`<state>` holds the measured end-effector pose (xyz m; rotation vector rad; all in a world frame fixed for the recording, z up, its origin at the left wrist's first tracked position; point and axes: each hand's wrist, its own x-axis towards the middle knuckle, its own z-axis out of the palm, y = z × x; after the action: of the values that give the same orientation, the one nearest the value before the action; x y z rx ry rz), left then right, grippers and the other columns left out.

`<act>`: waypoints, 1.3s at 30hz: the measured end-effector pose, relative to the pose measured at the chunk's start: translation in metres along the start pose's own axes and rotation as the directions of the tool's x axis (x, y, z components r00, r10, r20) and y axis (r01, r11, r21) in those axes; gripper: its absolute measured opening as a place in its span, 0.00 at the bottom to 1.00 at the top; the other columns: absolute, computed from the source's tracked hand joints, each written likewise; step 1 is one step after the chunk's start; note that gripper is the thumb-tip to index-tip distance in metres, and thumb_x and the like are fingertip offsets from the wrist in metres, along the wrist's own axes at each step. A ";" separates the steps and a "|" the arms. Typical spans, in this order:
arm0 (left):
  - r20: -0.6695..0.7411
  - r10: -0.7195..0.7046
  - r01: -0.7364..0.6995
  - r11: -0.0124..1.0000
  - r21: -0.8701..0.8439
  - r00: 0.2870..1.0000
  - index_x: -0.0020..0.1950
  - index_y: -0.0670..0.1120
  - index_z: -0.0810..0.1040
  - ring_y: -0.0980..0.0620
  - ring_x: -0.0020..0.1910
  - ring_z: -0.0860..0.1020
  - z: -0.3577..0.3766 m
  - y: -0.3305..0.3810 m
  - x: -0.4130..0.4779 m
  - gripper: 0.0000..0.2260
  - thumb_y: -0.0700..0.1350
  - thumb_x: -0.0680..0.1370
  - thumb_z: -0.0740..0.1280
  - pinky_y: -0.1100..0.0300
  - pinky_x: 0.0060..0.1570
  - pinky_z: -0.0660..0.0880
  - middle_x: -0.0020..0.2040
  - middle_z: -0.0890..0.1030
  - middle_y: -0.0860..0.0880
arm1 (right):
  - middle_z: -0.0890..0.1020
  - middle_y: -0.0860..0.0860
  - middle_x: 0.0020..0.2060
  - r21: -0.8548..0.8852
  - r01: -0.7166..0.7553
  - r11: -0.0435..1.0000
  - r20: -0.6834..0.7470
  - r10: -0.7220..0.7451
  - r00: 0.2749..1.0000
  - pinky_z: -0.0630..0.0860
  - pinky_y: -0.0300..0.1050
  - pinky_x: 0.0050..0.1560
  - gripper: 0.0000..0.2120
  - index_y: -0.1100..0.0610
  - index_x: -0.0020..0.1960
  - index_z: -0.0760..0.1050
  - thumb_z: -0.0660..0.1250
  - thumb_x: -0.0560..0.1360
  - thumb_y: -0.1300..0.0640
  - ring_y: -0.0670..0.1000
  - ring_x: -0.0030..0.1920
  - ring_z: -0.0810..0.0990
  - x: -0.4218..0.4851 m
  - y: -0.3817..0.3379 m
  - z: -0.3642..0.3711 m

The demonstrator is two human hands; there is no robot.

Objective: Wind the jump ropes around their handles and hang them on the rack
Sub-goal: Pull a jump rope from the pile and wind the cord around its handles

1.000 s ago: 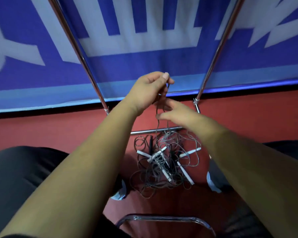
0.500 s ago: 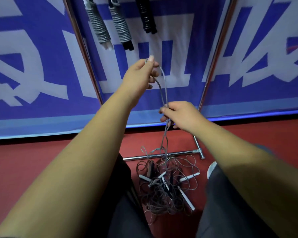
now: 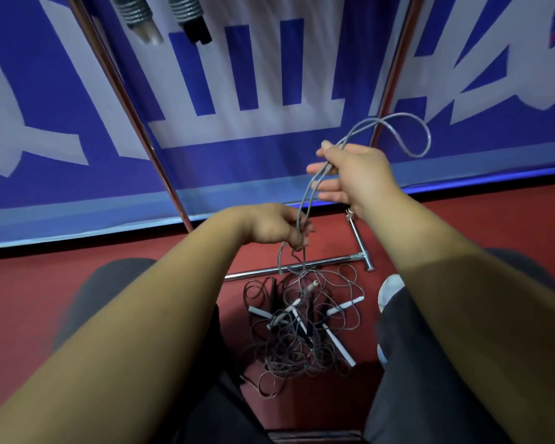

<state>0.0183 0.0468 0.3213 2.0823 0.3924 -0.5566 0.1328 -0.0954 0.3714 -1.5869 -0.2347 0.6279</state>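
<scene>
Head camera: right hand (image 3: 359, 174) pinched a thin grey jump-rope cord (image 3: 407, 114), looped above. Lower down, left hand (image 3: 269, 225) gripped it.

The top edge cuts off two hung ropes (image 3: 132, 12).

A blue-and-white banner (image 3: 237, 161) fills the upper frame. Red floor (image 3: 29, 299) lies below it. Dark trousers (image 3: 394, 395) flank the lower middle, with a pale shoe (image 3: 390, 288) at centre right.
</scene>
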 end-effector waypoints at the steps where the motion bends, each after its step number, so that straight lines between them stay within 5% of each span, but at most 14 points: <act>1: -0.020 0.004 -0.003 0.998 0.057 1.000 0.63 0.49 0.84 0.53 0.63 0.81 0.001 -0.004 0.006 0.11 0.46 0.81 0.74 0.60 0.69 0.73 0.59 0.85 0.55 | 0.90 0.53 0.43 0.057 -0.012 0.998 -0.014 0.013 1.000 0.84 0.46 0.34 0.13 0.57 0.58 0.81 0.68 0.85 0.48 0.55 0.37 0.89 0.003 -0.001 -0.002; 5: -0.089 0.024 -0.006 0.980 0.201 0.996 0.49 0.50 0.83 0.55 0.49 0.82 0.000 -0.003 0.016 0.12 0.54 0.86 0.65 0.61 0.58 0.74 0.47 0.86 0.54 | 0.90 0.56 0.44 0.280 -0.064 0.958 -0.056 0.083 0.995 0.84 0.45 0.36 0.12 0.59 0.58 0.79 0.67 0.86 0.49 0.53 0.40 0.90 0.011 -0.002 -0.005; 8: -0.148 0.047 -0.065 0.990 -0.122 0.988 0.49 0.45 0.79 0.47 0.46 0.85 0.003 0.009 0.020 0.14 0.49 0.88 0.60 0.56 0.48 0.76 0.47 0.89 0.43 | 0.87 0.60 0.53 0.391 -0.090 0.916 -0.038 0.114 0.993 0.86 0.49 0.44 0.22 0.62 0.63 0.76 0.67 0.84 0.42 0.56 0.49 0.90 0.018 0.001 -0.003; 11: -0.259 0.021 -0.126 0.910 -0.396 0.966 0.52 0.43 0.75 0.40 0.43 0.86 -0.005 0.019 0.017 0.14 0.50 0.89 0.58 0.54 0.42 0.80 0.43 0.87 0.41 | 0.84 0.58 0.61 0.167 -0.216 0.962 0.010 0.218 0.976 0.82 0.54 0.58 0.32 0.59 0.75 0.71 0.59 0.85 0.34 0.58 0.59 0.86 0.025 0.006 -0.001; 15: -0.364 -0.015 -0.212 0.789 -0.576 0.931 0.54 0.43 0.74 0.42 0.38 0.86 -0.020 0.024 0.008 0.13 0.51 0.89 0.58 0.48 0.42 0.85 0.41 0.86 0.42 | 0.84 0.55 0.65 -0.163 -0.320 0.933 0.078 0.335 0.939 0.76 0.54 0.61 0.14 0.53 0.62 0.81 0.59 0.84 0.54 0.59 0.65 0.83 0.016 0.019 0.006; 18: -0.436 -0.015 -0.264 0.777 -0.572 0.900 0.53 0.43 0.74 0.44 0.36 0.86 -0.028 0.022 0.005 0.14 0.51 0.89 0.57 0.49 0.39 0.85 0.40 0.86 0.43 | 0.88 0.53 0.59 -0.480 -0.182 0.858 0.224 0.320 0.921 0.77 0.54 0.63 0.21 0.51 0.59 0.84 0.59 0.75 0.66 0.54 0.61 0.86 0.006 0.036 0.013; 22: -0.556 -0.024 -0.318 0.800 -0.509 0.831 0.53 0.43 0.73 0.45 0.31 0.83 -0.038 0.015 0.002 0.14 0.51 0.89 0.56 0.54 0.31 0.80 0.38 0.85 0.45 | 0.88 0.46 0.55 -0.482 -0.171 0.859 0.372 0.378 0.848 0.80 0.52 0.57 0.18 0.50 0.59 0.83 0.59 0.81 0.65 0.51 0.51 0.89 0.002 0.049 0.017; 26: -0.644 -0.056 -0.343 0.809 -0.477 0.763 0.53 0.45 0.72 0.45 0.32 0.83 -0.047 0.011 -0.005 0.14 0.52 0.89 0.56 0.58 0.27 0.75 0.39 0.87 0.47 | 0.87 0.47 0.47 -0.470 -0.131 0.873 0.373 0.331 0.867 0.80 0.47 0.47 0.13 0.51 0.51 0.83 0.62 0.82 0.62 0.48 0.39 0.83 0.005 0.052 0.017; 30: -0.669 -0.058 -0.341 0.826 -0.448 0.741 0.53 0.45 0.73 0.47 0.30 0.82 -0.048 0.010 -0.010 0.14 0.53 0.89 0.55 0.60 0.26 0.72 0.39 0.87 0.47 | 0.90 0.46 0.48 -0.522 -0.122 0.844 0.257 0.292 0.921 0.79 0.46 0.49 0.09 0.50 0.52 0.85 0.66 0.81 0.56 0.50 0.45 0.88 0.010 0.052 0.016; 34: -0.733 -0.128 -0.357 0.809 -0.466 0.668 0.53 0.45 0.75 0.54 0.24 0.76 -0.055 0.011 -0.016 0.15 0.53 0.89 0.56 0.62 0.26 0.70 0.34 0.84 0.51 | 0.90 0.49 0.45 -0.617 -0.104 0.780 0.116 0.221 0.968 0.75 0.45 0.40 0.08 0.55 0.54 0.85 0.68 0.81 0.53 0.55 0.46 0.89 0.022 0.062 0.007; 39: -0.709 -0.170 -0.420 0.703 -0.574 0.684 0.52 0.46 0.76 0.52 0.26 0.74 -0.060 0.011 -0.023 0.14 0.53 0.89 0.58 0.62 0.26 0.68 0.37 0.84 0.50 | 0.85 0.59 0.59 -0.726 -0.080 0.683 0.011 0.127 0.992 0.81 0.54 0.61 0.14 0.59 0.63 0.82 0.64 0.83 0.55 0.63 0.62 0.83 0.033 0.072 -0.003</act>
<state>0.0184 0.0909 0.3698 1.4354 0.7569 0.5330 0.1459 -0.0903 0.2937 -2.3723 -0.4875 0.7168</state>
